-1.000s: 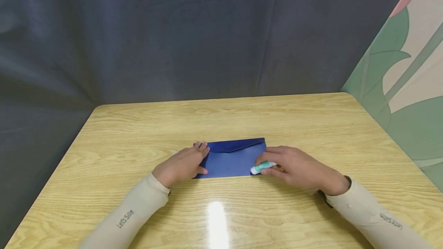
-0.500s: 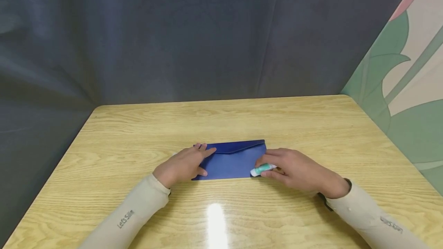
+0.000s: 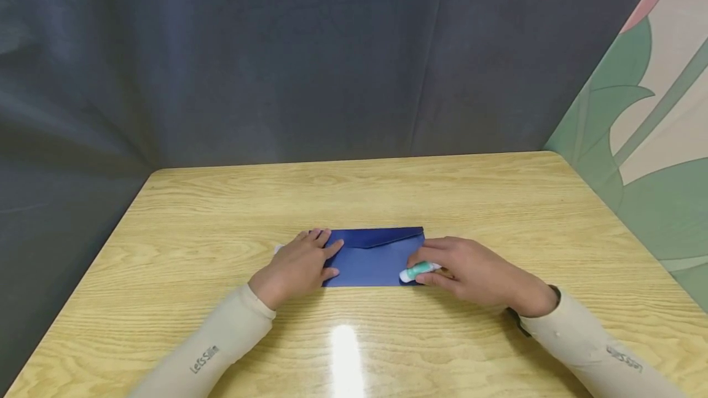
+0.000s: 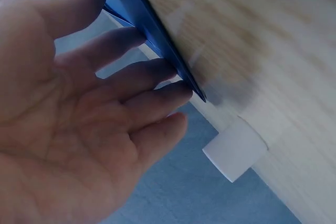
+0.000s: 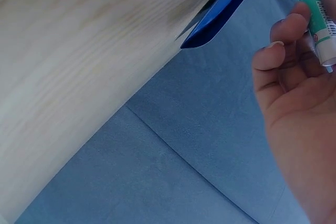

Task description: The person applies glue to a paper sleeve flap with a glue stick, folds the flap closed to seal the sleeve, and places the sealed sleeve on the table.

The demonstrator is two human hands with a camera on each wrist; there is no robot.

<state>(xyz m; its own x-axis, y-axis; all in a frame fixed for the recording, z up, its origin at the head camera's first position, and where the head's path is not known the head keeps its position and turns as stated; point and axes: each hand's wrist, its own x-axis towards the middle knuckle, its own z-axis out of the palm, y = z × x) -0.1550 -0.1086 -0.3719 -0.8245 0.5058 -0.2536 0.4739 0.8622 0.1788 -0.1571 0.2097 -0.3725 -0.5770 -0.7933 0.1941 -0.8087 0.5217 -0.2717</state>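
From the head, between the side edges of the tabletop (image 3: pixel 221 214), the blue envelope (image 3: pixel 373 266) is touched by the spread left hand (image 3: pixel 295 266). From the left wrist, a white cap (image 4: pixel 236 151) is shown; from the right, a green tube (image 5: pixel 314 17) is gripped by the right hand (image 5: pixel 307 106)

A wood-grain table (image 3: pixel 232 201), dark cloth backdrop (image 3: pixel 287 66) and floral wall (image 3: pixel 664 201) show an indoor workspace.

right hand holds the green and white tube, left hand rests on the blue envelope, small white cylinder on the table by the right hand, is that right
Wrong hand for the small white cylinder: the left wrist view shows it on the table by the left hand. The rest is right.
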